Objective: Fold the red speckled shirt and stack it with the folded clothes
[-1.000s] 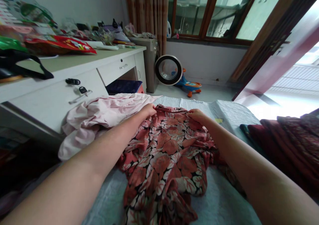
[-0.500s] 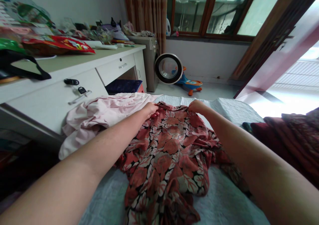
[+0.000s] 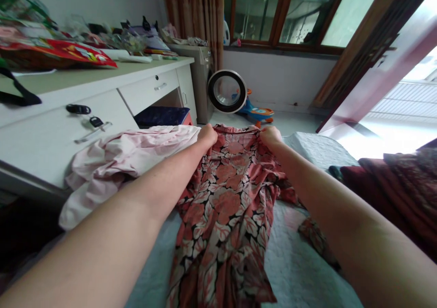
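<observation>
A red floral shirt [image 3: 228, 203] with black and pale leaf shapes stretches away from me over the light blue bedspread [image 3: 293, 253]. My left hand [image 3: 207, 136] is closed on its far left corner, near the collar. On the far right corner my right hand [image 3: 271, 137] is closed too, so the collar edge spans between both fists. The near end of the shirt lies bunched in folds. A pale pink cloth [image 3: 119, 158] lies crumpled to the left, partly behind my left forearm. Some patterned fabric [image 3: 316, 235] shows beside my right forearm.
Folded dark red clothes [image 3: 385, 185] are stacked at the right. A cluttered white desk [image 3: 164, 78] runs along the left. Beyond the bed are a washing machine with its round door [image 3: 227, 91] open and a blue ride-on toy [image 3: 254, 111]. A door stands open at the right.
Both hands have pulled the collar end farther away and slightly up, so the shirt is stretched longer and narrower. The view has shifted slightly to the right.
</observation>
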{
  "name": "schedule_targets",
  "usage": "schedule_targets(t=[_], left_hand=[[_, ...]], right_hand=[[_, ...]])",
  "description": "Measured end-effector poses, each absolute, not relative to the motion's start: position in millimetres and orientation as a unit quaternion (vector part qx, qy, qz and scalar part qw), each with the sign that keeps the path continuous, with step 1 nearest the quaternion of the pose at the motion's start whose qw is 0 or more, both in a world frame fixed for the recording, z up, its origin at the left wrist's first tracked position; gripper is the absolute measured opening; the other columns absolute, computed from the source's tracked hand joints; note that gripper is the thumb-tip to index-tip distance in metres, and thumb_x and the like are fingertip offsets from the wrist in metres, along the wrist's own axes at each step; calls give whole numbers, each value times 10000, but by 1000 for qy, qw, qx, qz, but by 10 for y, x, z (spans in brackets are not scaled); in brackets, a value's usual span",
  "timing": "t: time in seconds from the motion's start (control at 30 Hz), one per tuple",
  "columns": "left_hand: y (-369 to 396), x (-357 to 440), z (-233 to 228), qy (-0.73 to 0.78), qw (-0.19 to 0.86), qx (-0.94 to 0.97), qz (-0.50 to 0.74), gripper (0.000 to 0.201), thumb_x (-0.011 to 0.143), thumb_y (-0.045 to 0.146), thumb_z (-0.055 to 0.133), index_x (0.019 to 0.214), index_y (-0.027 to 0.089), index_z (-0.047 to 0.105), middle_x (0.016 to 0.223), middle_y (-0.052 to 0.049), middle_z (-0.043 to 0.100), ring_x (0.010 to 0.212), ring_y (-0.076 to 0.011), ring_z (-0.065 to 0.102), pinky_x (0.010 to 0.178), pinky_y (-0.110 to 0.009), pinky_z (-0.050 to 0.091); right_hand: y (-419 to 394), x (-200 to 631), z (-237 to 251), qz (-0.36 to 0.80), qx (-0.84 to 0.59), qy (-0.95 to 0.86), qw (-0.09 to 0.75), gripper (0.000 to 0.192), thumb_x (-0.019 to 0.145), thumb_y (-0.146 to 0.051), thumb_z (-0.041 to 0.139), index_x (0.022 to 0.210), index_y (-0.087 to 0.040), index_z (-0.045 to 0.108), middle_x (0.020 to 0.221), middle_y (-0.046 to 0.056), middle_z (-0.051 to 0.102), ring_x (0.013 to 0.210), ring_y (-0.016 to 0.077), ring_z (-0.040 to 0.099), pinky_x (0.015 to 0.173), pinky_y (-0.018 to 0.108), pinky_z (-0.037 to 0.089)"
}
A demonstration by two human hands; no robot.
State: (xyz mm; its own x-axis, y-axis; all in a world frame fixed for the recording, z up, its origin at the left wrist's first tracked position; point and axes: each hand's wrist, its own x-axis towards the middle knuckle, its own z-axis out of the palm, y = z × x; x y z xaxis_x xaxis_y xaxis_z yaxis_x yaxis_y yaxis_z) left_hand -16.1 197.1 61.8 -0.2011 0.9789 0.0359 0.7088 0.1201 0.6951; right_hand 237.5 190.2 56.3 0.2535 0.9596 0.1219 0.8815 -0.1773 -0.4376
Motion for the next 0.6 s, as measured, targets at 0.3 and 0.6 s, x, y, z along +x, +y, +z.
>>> schedule_targets(t=[0.3, 0.6], left_hand=[[2092, -100, 414, 657, 141, 718, 180, 854, 774, 219, 662, 1485, 37, 225, 1471, -246, 426, 1297, -307, 511, 1043, -322, 415], [1735, -508, 184, 539, 20, 836, 98, 457, 881, 283, 524, 1327, 187, 540, 1411, -129, 508, 1256, -252, 538, 1081, -343, 394]], right_hand=[[1870, 2288, 436, 96, -753, -629, 169, 394, 880, -303, 464, 1212, -135, 594, 1145, 175, 686, 1018, 293, 645, 866, 388, 491], [1523, 2256, 98, 62, -672, -724, 145, 548, 881, -304, 512, 1400, -133, 469, 1419, 161, 532, 1285, 284, 496, 1064, 390, 379]])
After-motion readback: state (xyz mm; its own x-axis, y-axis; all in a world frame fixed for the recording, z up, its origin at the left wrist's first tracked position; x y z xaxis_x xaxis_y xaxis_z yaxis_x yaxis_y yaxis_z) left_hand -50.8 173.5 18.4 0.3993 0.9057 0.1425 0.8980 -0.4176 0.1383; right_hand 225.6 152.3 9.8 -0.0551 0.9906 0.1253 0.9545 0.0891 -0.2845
